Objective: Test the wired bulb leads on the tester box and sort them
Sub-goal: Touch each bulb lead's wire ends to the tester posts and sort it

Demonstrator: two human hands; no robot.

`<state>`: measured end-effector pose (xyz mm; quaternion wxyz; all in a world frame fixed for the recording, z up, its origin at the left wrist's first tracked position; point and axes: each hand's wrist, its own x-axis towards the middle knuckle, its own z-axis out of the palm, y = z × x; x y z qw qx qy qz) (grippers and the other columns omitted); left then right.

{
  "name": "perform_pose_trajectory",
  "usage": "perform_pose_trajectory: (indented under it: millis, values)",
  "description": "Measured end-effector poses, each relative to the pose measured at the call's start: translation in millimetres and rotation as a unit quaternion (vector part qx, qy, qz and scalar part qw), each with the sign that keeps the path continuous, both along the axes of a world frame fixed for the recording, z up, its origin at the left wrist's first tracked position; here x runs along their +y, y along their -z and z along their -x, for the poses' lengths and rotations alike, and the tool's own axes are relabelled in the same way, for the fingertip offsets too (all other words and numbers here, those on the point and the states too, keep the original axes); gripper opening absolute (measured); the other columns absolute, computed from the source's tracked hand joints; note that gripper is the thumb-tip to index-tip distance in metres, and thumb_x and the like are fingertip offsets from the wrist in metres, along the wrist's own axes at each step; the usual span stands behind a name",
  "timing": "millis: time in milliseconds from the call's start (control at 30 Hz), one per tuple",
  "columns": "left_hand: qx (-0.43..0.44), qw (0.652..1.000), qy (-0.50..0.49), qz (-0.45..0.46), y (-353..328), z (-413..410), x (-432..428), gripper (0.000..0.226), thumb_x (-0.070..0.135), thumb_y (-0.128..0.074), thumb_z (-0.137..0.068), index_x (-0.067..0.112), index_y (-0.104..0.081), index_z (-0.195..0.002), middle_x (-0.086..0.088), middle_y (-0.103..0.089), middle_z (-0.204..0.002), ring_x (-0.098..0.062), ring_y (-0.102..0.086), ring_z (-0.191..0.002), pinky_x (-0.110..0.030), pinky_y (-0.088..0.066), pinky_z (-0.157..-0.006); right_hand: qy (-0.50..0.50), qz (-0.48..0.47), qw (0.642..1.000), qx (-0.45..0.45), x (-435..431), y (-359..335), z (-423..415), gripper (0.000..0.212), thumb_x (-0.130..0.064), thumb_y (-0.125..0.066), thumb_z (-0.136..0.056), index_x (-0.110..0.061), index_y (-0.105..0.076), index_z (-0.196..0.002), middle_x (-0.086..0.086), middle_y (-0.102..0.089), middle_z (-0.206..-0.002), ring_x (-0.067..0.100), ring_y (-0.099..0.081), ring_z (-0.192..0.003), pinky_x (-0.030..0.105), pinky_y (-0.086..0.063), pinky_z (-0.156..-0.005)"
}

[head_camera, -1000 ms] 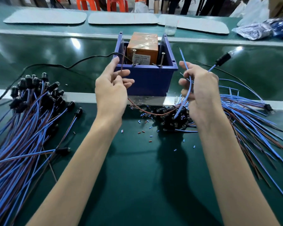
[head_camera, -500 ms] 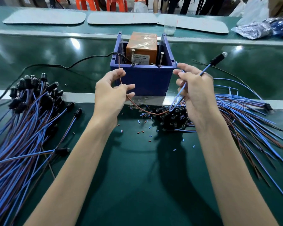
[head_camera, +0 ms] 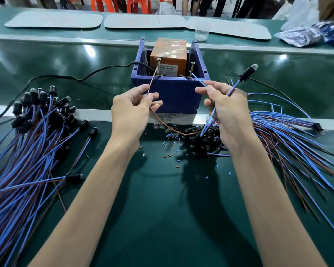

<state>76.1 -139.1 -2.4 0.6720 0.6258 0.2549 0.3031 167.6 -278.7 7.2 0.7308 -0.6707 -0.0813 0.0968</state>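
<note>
Dark green tabletop (head_camera: 162, 218). A blue tester box (head_camera: 174, 97) sits at twelve o'clock. A sprawling pile of bulb leads (head_camera: 27, 160) lies at nine o'clock, a second pile (head_camera: 287, 143) at three. Tiny insulation scraps (head_camera: 170, 145) are scattered at the centre.

Matt blue plastic tester box (head_camera: 178, 97), holding an orange block (head_camera: 169, 54) under shiny clear film and bare metal screws (head_camera: 158, 67). Beneath the box, glossy green belt (head_camera: 162, 209); left of it, smooth plastic-sheathed leads (head_camera: 27, 170).
</note>
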Motion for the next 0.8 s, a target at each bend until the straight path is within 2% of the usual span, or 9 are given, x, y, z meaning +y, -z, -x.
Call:
perform_pose_trajectory:
  millis: [133, 300, 500, 800]
  values:
    - [0.0, 1.0, 0.004, -0.005, 1.4, 0.1, 0.3, 0.021, -0.001, -0.052, -0.095, 0.012, -0.063, -0.107, -0.003, -0.07, -0.088, -0.008, -0.071, -0.071, -0.013, -0.052, -0.066, -0.005, 0.004, 1.0, 0.003, -0.7, -1.2, 1.0, 0.021, -0.006, -0.047, -0.096, -0.017, -0.065, -0.092, -0.007, -0.072, -0.076, 0.002, -0.044, -0.049, 0.013, -0.031, -0.043]
    - [0.018, 0.999, -0.008, -0.025, 3.7, -0.7, 2.3, 0.028, -0.002, -0.044, -0.098, 0.018, -0.063, -0.1, 0.002, -0.069, -0.086, -0.002, -0.068, -0.064, -0.011, -0.049, -0.061, -0.002, 0.004, 1.0, 0.013, -1.0, -2.1, 0.6, 0.028, -0.003, -0.042, -0.097, -0.019, -0.064, -0.089, -0.007, -0.068, -0.075, 0.002, -0.042, -0.048, 0.013, -0.03, -0.043]
    - [0.049, 0.997, -0.03, -0.051, 6.3, -3.2, 4.5, 0.036, -0.002, -0.035, -0.099, 0.025, -0.058, -0.091, 0.006, -0.065, -0.084, 0.004, -0.055, -0.05, -0.011, -0.042, -0.052, 0.0, -0.007, 0.999, 0.033, 0.6, -2.7, 0.5, 0.029, 0.0, -0.041, -0.096, -0.016, -0.063, -0.087, -0.003, -0.062, -0.073, 0.002, -0.04, -0.045, 0.014, -0.027, -0.042]
    - [0.075, 0.993, -0.052, -0.071, 8.5, -5.3, 4.9, 0.037, 0.001, -0.033, -0.1, 0.028, -0.055, -0.088, 0.009, -0.06, -0.078, 0.004, -0.045, -0.044, -0.018, -0.038, -0.057, 0.003, -0.036, 0.998, 0.058, 1.7, -5.4, 0.2, 0.03, 0.005, -0.038, -0.09, -0.012, -0.061, -0.082, -0.002, -0.053, -0.065, 0.002, -0.03, -0.038, 0.014, -0.025, -0.036]
